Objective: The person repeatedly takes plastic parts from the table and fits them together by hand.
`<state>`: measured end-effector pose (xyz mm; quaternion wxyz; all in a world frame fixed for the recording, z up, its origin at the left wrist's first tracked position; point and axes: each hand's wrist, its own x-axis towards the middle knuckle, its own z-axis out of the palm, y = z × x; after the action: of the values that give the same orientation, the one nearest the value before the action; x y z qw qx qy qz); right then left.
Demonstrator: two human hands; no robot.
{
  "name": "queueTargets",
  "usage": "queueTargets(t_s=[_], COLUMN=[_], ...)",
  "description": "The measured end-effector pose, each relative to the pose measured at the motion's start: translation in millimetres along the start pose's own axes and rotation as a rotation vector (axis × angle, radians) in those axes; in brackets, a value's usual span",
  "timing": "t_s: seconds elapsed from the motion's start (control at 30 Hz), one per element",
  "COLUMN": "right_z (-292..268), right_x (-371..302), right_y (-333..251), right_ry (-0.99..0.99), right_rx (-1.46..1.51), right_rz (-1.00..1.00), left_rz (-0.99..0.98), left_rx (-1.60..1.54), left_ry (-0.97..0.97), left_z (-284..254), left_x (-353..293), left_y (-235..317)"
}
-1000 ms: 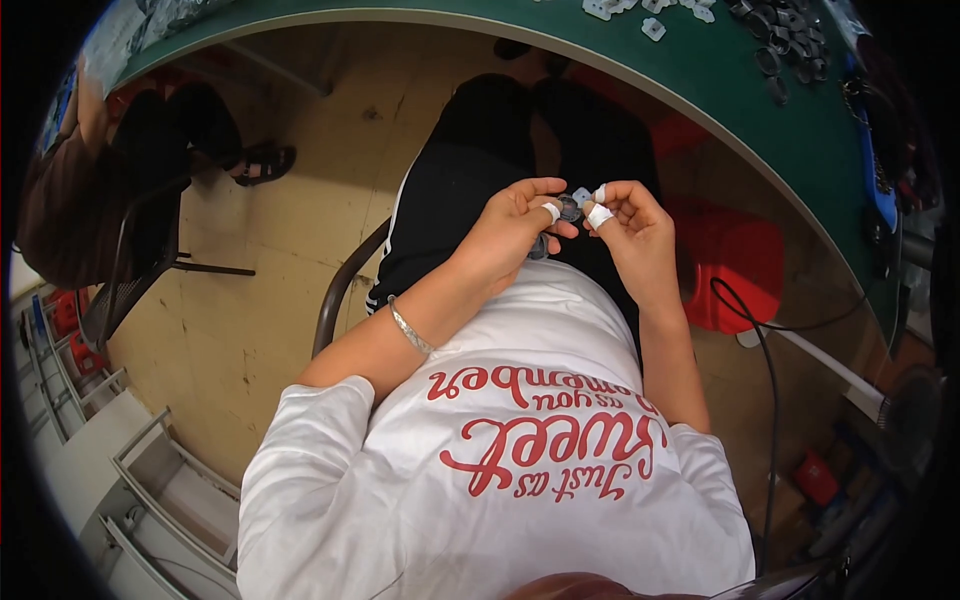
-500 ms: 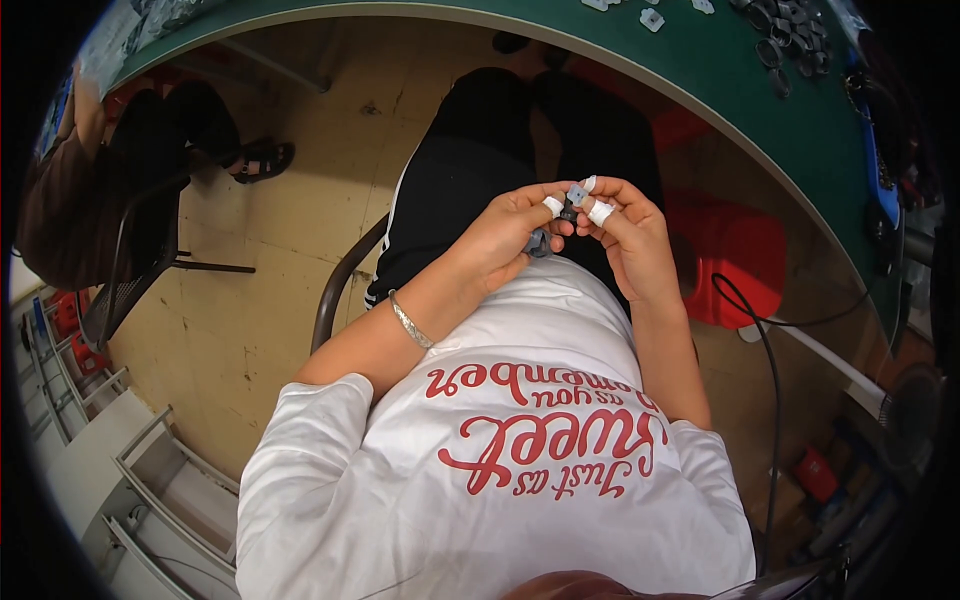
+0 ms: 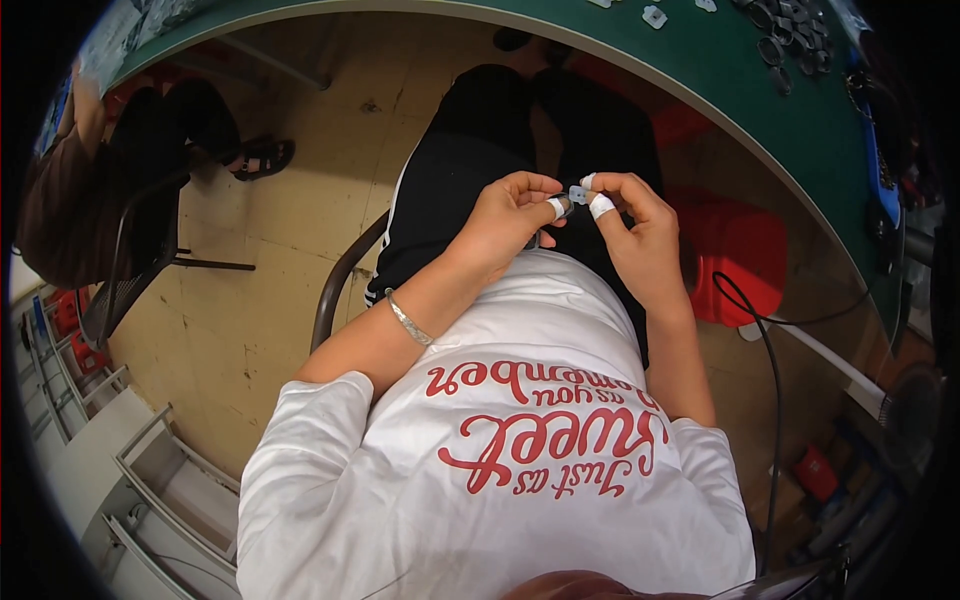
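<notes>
Over my lap, my left hand (image 3: 508,222) is closed, with thumb and finger pinching a small dark grey part (image 3: 566,206) mostly hidden by the fingers. Another grey piece (image 3: 533,241) shows partly under that palm. My right hand (image 3: 640,225) pinches a small pale grey-white plastic piece (image 3: 578,194) between taped thumb and forefinger. The pale piece sits right beside the dark part; whether they touch I cannot tell. White tape wraps the left thumb and two right fingertips.
The green table (image 3: 700,60) curves across ahead, bearing pale pieces (image 3: 654,17) and a heap of dark grey rings (image 3: 790,35). A red stool (image 3: 735,260) and black cable (image 3: 775,400) are at my right. Another person (image 3: 65,200) sits at the left.
My hands have parted slightly, the right shifting a little to the right. The pale piece has turned in the right fingers, and the grey piece under my left palm shows less.
</notes>
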<state>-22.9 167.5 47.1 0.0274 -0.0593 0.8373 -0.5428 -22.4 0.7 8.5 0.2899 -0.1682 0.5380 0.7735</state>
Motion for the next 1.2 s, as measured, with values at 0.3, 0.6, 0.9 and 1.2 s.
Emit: queueTargets(t_s=[0.3, 0.6, 0.9, 1.2], right_z=[2.2, 5.0, 8.0, 19.8], right_x=[-3.6, -1.2, -1.4, -12.0], right_y=[14.5, 23.8, 28.3, 27.5], right_ry=[-0.065, -0.065, -0.053, 0.044], right_rx=[-0.029, 0.172, 0.196, 0.014], right_rz=[0.170, 0.369, 0.375, 0.269], left_rz=[-0.223, -0.274, -0.266, -0.232], left_rx=[-0.297, -0.354, -0.333, -0.327], left_ry=[-0.038, -0.005, 0.032, 0.054], left_z=[-0.6, -0.5, 1.4, 1.9], left_x=[-0.3, -1.3, -1.8, -3.2], left_y=[6.2, -0.3, -2.4, -3.6])
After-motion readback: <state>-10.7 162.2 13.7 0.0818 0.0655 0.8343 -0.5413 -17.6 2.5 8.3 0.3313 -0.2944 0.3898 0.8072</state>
